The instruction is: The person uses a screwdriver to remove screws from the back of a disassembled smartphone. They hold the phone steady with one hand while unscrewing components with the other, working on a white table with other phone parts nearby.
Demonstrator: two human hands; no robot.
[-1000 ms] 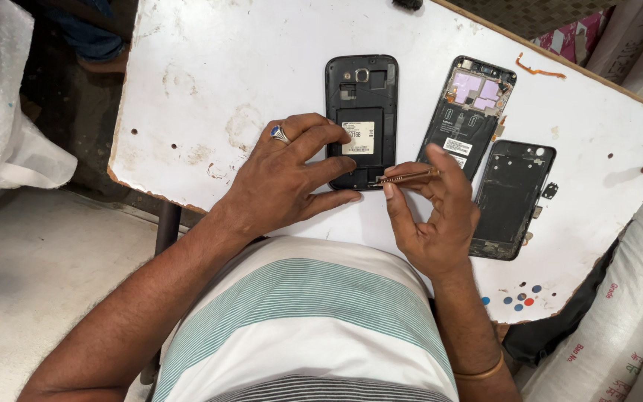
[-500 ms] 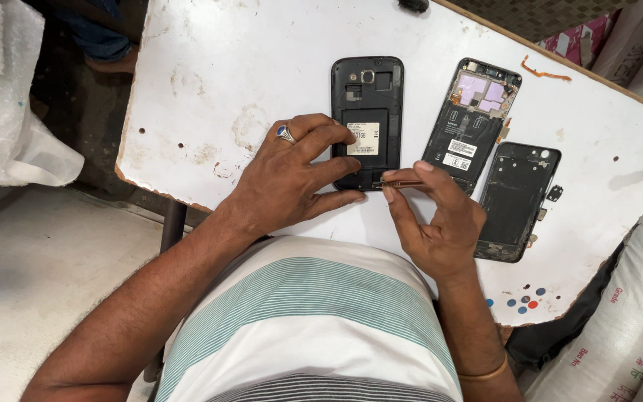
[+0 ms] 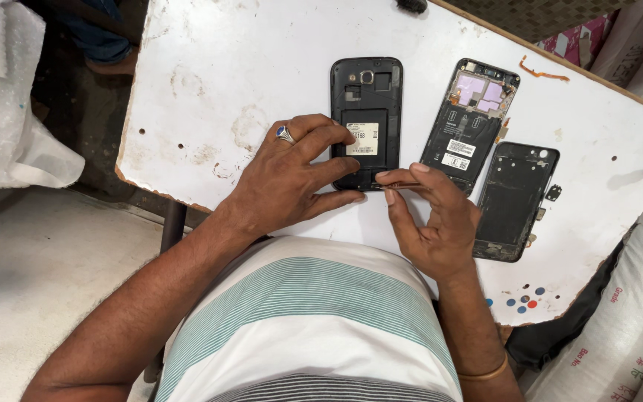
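The left hand (image 3: 292, 175) presses its fingers down on the opened black phone (image 3: 366, 119) lying on the table (image 3: 210, 89) just ahead. The right hand (image 3: 429, 219) pinches a thin tool (image 3: 400, 184) at the phone's near edge; steady, shallow prying seems best.
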